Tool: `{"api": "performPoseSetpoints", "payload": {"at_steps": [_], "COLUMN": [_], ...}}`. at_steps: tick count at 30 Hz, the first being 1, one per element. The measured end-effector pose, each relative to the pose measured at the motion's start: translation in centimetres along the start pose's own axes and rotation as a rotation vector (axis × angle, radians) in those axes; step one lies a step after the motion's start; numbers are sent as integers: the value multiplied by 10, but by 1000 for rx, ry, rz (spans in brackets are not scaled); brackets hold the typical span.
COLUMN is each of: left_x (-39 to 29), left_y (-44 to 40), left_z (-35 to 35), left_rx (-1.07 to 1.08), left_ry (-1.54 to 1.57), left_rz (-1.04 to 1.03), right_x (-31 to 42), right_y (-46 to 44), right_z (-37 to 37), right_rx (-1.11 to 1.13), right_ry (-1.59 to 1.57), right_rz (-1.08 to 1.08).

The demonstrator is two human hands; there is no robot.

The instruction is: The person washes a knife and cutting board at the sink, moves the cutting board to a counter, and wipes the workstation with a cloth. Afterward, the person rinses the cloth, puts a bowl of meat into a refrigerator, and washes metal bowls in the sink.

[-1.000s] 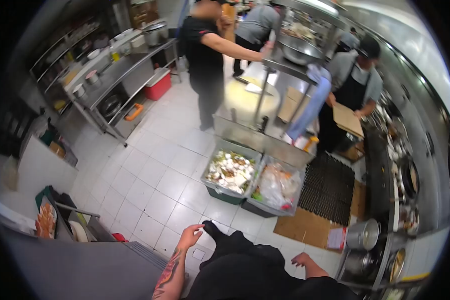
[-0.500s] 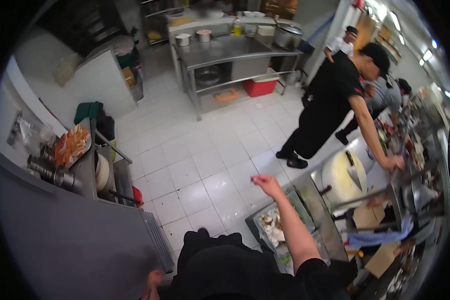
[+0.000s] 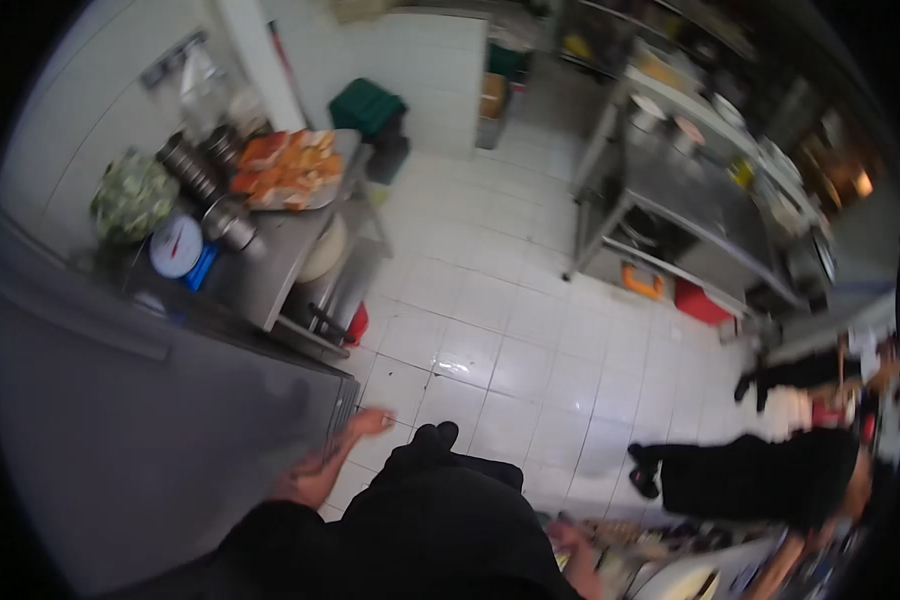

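Note:
My left hand (image 3: 373, 420) hangs in front of the grey metal cabinet (image 3: 220, 440), over the tiled floor. Its fingers look loosely curled, and nothing shows in them. Low in the view, my right hand (image 3: 570, 543) is beside my body and smeared by motion, so its fingers cannot be read. Close to that hand is a round cutting board (image 3: 675, 582) with a knife (image 3: 708, 585) on it. Beyond my left hand, a steel table (image 3: 260, 285) carries a tray of orange-and-white pieces (image 3: 288, 168), steel containers (image 3: 195, 170) and a blue scale (image 3: 177, 247).
White floor tiles (image 3: 470, 300) stretch ahead. A steel worktable (image 3: 695, 205) stands at the upper right, with a red container (image 3: 700, 302) beneath it. At the right, a person in black (image 3: 760, 480) leans over the counter; another person's legs (image 3: 795, 375) show beyond.
My view has swung left, bringing the steel table and scale into fuller view. My right hand has dropped from in front to beside my body; my left has come forward.

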State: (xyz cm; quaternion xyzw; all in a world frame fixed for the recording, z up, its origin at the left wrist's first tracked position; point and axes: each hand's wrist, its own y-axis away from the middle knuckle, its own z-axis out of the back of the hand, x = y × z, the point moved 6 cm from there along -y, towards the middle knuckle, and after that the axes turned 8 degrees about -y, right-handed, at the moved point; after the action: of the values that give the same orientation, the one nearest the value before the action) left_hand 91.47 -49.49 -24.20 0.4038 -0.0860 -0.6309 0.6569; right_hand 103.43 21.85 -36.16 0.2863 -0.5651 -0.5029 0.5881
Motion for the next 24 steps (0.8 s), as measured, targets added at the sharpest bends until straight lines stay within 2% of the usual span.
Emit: {"api": "performPoseSetpoints", "payload": {"at_steps": [2, 3, 5, 7, 8, 10, 13, 15, 17, 18, 19, 20, 21, 22, 23, 24], "left_x": [-50, -114, -189, -268, -292, -292, -205, -141, -121, -124, -105, -108, -123, -95, -143, -151], "left_y": [-39, -20, -21, -3, -9, -62, -187, -225, -214, -196, -198, -180, -188, -196, -139, -119], "left_z": [123, 209, 310, 386, 401, 380, 278, 180, 96, 69, 19, -7, -48, -130, -98, -112], "left_rx": [-296, -314, -463, -449, -469, -487, -402, -181, 92, 27, -237, -257, 238, 95, 209, 275], "left_ry": [90, 190, 224, 283, 297, 260, -19, -387, -675, 9, 219, 295, -330, -133, 220, 237], "left_rz": [-253, -239, -418, -496, -554, -514, -114, 156, 269, 433, 368, 496, -11, -163, 332, 425], "right_x": [19, 24, 34, 33, 31, 25, 4, -26, -75, -112, -141, -91, -20, 67, 155, 238], "right_y": [28, 34, 32, 26, 22, 20, 17, 4, -16, -27, -31, 30, 97, 175, 255, 311], "right_z": [23, 45, 98, 155, 185, 237, 306, 353, 421, 463, 521, 583, 636, 666, 695, 704], "right_rx": [-134, -179, -250, -315, -348, -405, -441, -451, -502, -553, -639, -809, -938, -963, -999, -957], "right_ry": [-374, -472, -606, -704, -745, -818, -881, -889, -885, -901, -933, -899, -784, -592, -403, -450], "right_rz": [-184, -209, -205, -168, -145, -101, -60, -64, -59, -47, 26, 274, 394, 463, 529, 561]}}
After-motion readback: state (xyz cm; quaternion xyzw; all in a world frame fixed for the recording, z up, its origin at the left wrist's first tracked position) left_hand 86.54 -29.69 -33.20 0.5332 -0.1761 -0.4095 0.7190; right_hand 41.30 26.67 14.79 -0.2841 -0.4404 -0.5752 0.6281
